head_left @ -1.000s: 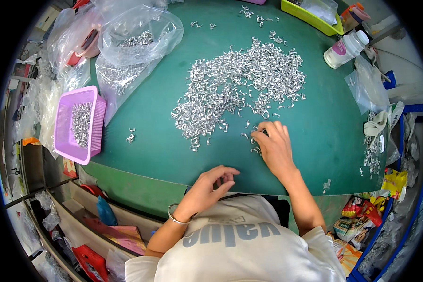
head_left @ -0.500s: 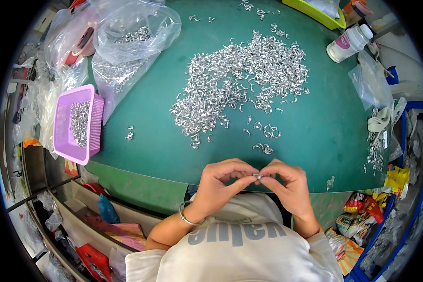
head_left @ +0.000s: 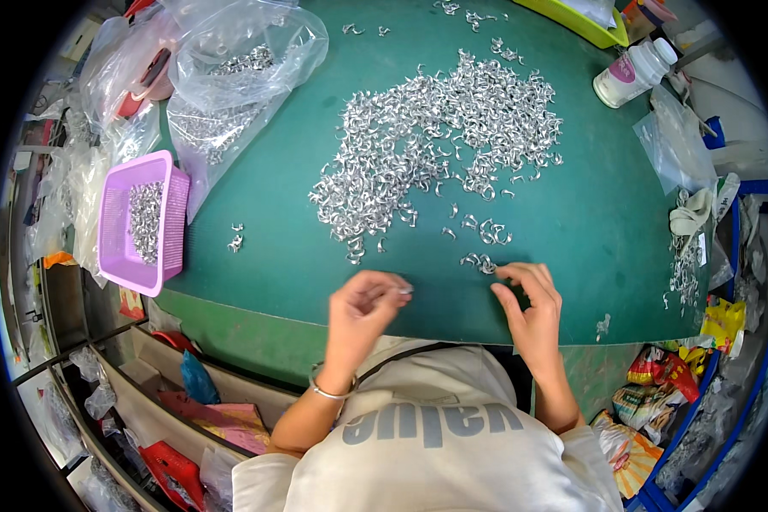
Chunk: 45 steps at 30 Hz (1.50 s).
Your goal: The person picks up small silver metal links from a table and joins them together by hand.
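Note:
Between the thumb and fingers of my left hand (head_left: 363, 309) is a small silvery metal piece (head_left: 406, 290), held just above the near part of the green table. My right hand (head_left: 529, 305) is apart from it, thumb and fingers spread, with the fingertips at a little cluster of curved metal pieces (head_left: 478, 262). Whether they touch it I cannot tell. Beyond both hands lies a large heap of the same small curved silvery pieces (head_left: 375, 171). A few loose ones (head_left: 491, 230) are scattered between the heap and my right hand.
A pink-purple plastic basket (head_left: 176, 230) with metal pieces in it stands at the left edge. Behind it lies a clear plastic bag (head_left: 294, 64) of pieces. A white bottle (head_left: 636, 75) and a yellow-green tray (head_left: 572, 24) are at the far right of the green table (head_left: 264, 256).
My hands were together at the table's near edge around a small metal piece. They have separated: the left moved left with the piece, the right forward to the small cluster.

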Tool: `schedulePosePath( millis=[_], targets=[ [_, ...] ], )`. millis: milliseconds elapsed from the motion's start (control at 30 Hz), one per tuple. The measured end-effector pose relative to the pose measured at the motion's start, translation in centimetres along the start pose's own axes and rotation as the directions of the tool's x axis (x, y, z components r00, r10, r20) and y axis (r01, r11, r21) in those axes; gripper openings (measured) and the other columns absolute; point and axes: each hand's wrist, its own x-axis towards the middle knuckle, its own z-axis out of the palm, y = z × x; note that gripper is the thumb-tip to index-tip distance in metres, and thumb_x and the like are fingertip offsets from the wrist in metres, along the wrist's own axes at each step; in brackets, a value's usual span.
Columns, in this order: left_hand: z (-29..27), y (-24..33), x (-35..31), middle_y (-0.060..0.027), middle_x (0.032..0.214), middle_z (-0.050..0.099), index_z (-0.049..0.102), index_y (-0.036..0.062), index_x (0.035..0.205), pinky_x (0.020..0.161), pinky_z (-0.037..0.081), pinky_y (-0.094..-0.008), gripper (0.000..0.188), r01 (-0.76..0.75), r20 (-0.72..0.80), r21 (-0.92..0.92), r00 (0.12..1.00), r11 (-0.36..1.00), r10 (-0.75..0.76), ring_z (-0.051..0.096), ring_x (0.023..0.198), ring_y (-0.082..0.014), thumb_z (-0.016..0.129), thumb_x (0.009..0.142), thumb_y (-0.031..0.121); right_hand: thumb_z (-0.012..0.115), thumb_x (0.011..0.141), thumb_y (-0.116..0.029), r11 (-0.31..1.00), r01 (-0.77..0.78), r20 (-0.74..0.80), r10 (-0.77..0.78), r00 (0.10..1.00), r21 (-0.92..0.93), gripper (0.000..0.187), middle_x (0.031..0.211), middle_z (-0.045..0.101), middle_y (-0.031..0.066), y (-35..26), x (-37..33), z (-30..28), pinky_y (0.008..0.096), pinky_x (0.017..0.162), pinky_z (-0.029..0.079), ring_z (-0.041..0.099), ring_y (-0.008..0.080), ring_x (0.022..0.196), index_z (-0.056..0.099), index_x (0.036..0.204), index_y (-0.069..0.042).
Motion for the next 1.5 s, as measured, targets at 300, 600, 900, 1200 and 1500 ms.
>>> schedulePosePath(
  millis=[300, 600, 900, 1200, 1500],
  targets=[
    [-3.4, 0.3, -0.5, -0.0105, 0.081, 0.061, 0.055, -0.0032, 0.091, 0.064, 0.050, -0.0244, 0.009, 0.092, -0.112, -0.097, 0.988, 0.991, -0.103, 0.059, 0.071, -0.0138, 0.052, 0.082, -0.001, 0.063, 0.071, -0.004, 0.909, 0.220, 0.070, -0.208, 0.976, -0.355, 0.018, 0.094, 0.054, 0.0053, 1.6, 1.5, 3.1, 0.0339, 0.069, 0.034, 0.047, 0.0236, 0.085, 0.057, 0.088, -0.004],
    [-13.4, 2.1, 4.4, -0.0108, 0.081, 0.053, 0.057, -0.0014, 0.079, 0.067, 0.041, -0.0316, 0.010, -0.025, -0.373, 0.875, 0.603, 0.484, 0.705, 0.048, 0.071, -0.0221, 0.062, 0.071, 0.002, 0.064, 0.070, -0.003, 0.925, 0.261, 0.029, -0.264, 0.964, -0.274, 0.015, 0.079, 0.056, 0.0075, 1.3, 1.7, 2.8, 0.0342, 0.067, 0.036, 0.050, 0.0246, 0.075, 0.057, 0.082, -0.004],
    [-4.9, 2.6, 1.8, -0.0053, 0.087, 0.051, 0.054, 0.0017, 0.094, 0.065, 0.038, -0.0251, 0.022, -0.280, -0.120, 0.813, 0.778, 0.511, 0.617, 0.048, 0.078, -0.0143, 0.059, 0.073, -0.002, 0.055, 0.081, 0.002, 0.730, -0.377, 0.138, 0.367, 0.920, 0.571, 0.013, 0.084, 0.059, 0.0053, 0.4, 1.2, 2.5, 0.0200, 0.064, 0.043, 0.053, 0.0083, 0.071, 0.061, 0.092, 0.002],
    [2.5, 2.3, 0.3, -0.0056, 0.085, 0.055, 0.060, 0.0004, 0.099, 0.062, 0.041, -0.0232, 0.026, -0.270, 0.390, 0.255, 0.908, 0.928, 0.157, 0.050, 0.070, -0.0116, 0.059, 0.075, -0.006, 0.054, 0.083, -0.003, -0.155, -0.707, 0.724, 0.177, 0.667, 0.690, 0.018, 0.083, 0.058, 0.0089, -1.7, -0.2, 1.5, 0.0233, 0.058, 0.041, 0.052, 0.0132, 0.067, 0.053, 0.101, -0.001],
    [2.9, 3.5, -0.1, -0.0074, 0.080, 0.059, 0.065, -0.0009, 0.088, 0.057, 0.042, -0.0227, 0.021, -0.278, 0.419, 0.319, 0.899, 0.906, 0.128, 0.051, 0.065, -0.0114, 0.065, 0.068, -0.007, 0.056, 0.081, 0.000, 0.020, -0.728, 0.715, 0.172, 0.678, 0.686, 0.011, 0.080, 0.058, 0.0075, -1.8, -0.7, 0.6, 0.0216, 0.051, 0.041, 0.053, 0.0103, 0.062, 0.053, 0.092, 0.000]
  ],
)
